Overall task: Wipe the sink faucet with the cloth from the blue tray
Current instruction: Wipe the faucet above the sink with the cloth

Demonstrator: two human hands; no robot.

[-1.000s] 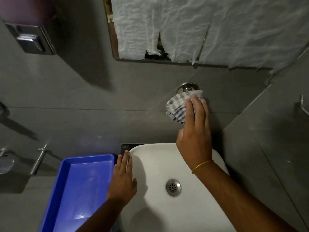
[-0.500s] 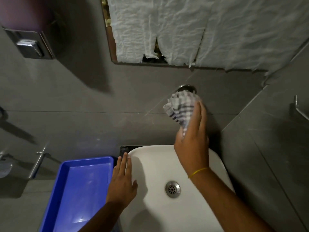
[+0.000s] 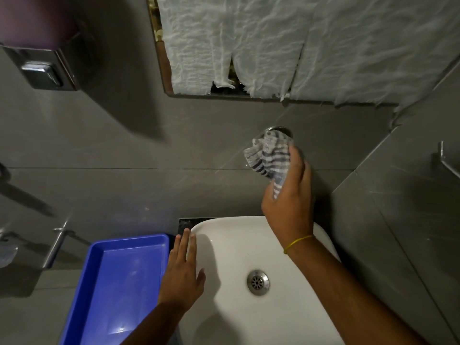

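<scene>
My right hand (image 3: 290, 200) grips a checked grey and white cloth (image 3: 270, 158) and holds it bunched against the wall-mounted faucet (image 3: 280, 130). Only the faucet's round chrome base shows above the cloth; the spout is hidden behind it. My left hand (image 3: 183, 275) lies flat, fingers apart, on the left rim of the white sink (image 3: 224, 245). The blue tray (image 3: 119, 290) sits to the left of the sink with nothing in it.
A mirror covered with crinkled white paper (image 3: 298, 46) hangs above the faucet. A metal soap dispenser (image 3: 42, 70) is on the wall at upper left. Metal fittings (image 3: 57, 245) stick out at left, and a bracket (image 3: 445, 160) at right. The sink drain (image 3: 258, 281) is uncovered.
My right hand has turned and slid down the faucet, and the cloth has bunched up from flat to crumpled. My left hand stays on the sink rim.
</scene>
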